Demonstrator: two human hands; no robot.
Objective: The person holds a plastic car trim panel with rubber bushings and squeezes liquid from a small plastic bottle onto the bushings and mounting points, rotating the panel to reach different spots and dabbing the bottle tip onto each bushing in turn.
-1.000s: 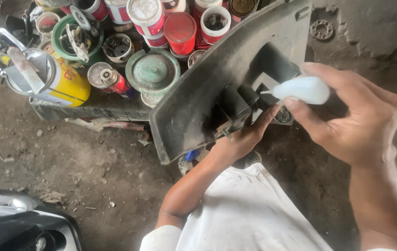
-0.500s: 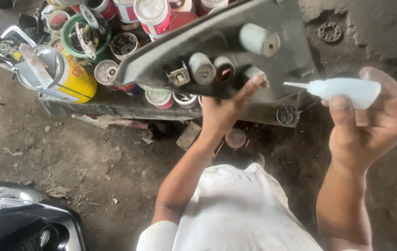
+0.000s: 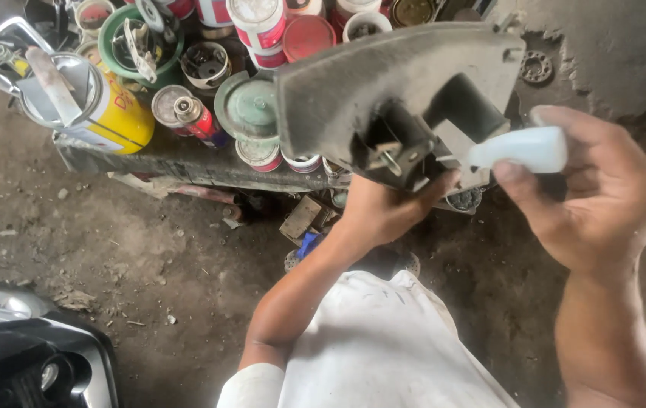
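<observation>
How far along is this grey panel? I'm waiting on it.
Nothing looks finished. In hand: the left hand grips the grey plastic panel from below; the right hand holds the small white squeeze bottle, nozzle at the black bracket. Left: cannot tell; no residue shows.

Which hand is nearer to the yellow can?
Left. The left hand holds the grey plastic panel, nearer the yellow can; the right hand, holding a small white bottle, is farther away.
</observation>
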